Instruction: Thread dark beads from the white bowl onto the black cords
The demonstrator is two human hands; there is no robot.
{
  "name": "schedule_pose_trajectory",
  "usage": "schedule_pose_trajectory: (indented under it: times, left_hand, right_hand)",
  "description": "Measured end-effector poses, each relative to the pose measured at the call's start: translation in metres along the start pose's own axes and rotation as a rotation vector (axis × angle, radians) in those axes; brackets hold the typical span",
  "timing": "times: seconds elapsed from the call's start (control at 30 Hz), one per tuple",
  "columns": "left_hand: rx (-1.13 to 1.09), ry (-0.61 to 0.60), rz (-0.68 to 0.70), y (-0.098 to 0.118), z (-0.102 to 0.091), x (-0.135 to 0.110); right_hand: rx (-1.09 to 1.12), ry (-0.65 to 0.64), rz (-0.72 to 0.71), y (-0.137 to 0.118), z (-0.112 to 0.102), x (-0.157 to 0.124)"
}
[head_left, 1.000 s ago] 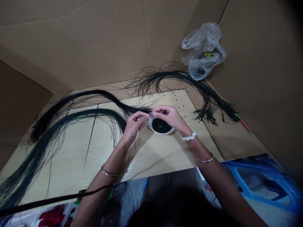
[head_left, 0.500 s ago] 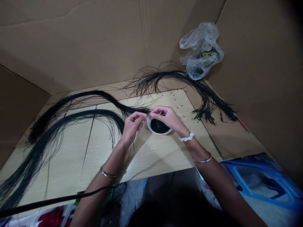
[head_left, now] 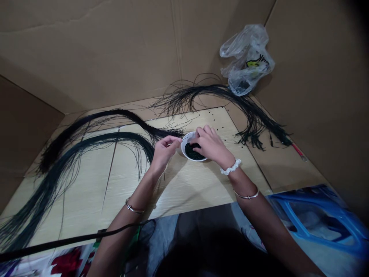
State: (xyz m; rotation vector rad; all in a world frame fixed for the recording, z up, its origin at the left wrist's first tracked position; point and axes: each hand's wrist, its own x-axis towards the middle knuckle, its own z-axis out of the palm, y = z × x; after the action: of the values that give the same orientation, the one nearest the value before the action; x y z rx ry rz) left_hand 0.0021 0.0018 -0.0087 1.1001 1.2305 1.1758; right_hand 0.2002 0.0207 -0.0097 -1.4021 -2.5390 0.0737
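Your view: dim, warm indoor light, soft shadows beside your left hand [head_left: 164, 152], dark corners, probably wide-lens bending at the edges.

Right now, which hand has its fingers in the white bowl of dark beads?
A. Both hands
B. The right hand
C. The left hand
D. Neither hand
B. The right hand, with the white scrunchie on its wrist, reaches into the white bowl of dark beads, while the left hand is beside the rim.
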Motion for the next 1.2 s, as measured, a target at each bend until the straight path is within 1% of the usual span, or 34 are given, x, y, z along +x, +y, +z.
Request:
schedule_pose_trajectory:
  times: [0.33, 0.5, 0.63, 0.73, 0.9, 1.0, 1.2]
  left_hand:
    - [0.059, -0.011, -0.007, -0.002, -0.001, 0.0]
    - [0.062, -0.008, -0.006, -0.001, -0.001, -0.001]
    - [0.061, -0.01, -0.013, 0.0, -0.001, -0.002]
    - [0.047, -0.019, -0.003, 0.0, -0.002, -0.002]
    - [0.044, -0.021, 0.031, 0.002, -0.002, -0.003]
    - [0.084, -0.012, 0.056, 0.005, -0.001, -0.005]
    - [0.145, 0.003, 0.086, 0.007, 0.0, -0.008]
  right_hand:
    - [0.033, -0.081, -0.021, -0.006, -0.002, 0.001]
    - [0.086, -0.08, -0.02, -0.004, 0.002, 0.004]
    - [0.243, -0.027, -0.023, 0.004, 0.002, 0.008]
    - [0.379, 0.033, -0.028, 0.01, -0.004, 0.01]
    - [0.612, 0.224, -0.06, 0.012, -0.016, 0.01]
    - [0.667, 0.279, -0.094, 0.01, -0.019, 0.009]
    - [0.664, 0.299, -0.096, 0.011, -0.019, 0.01]
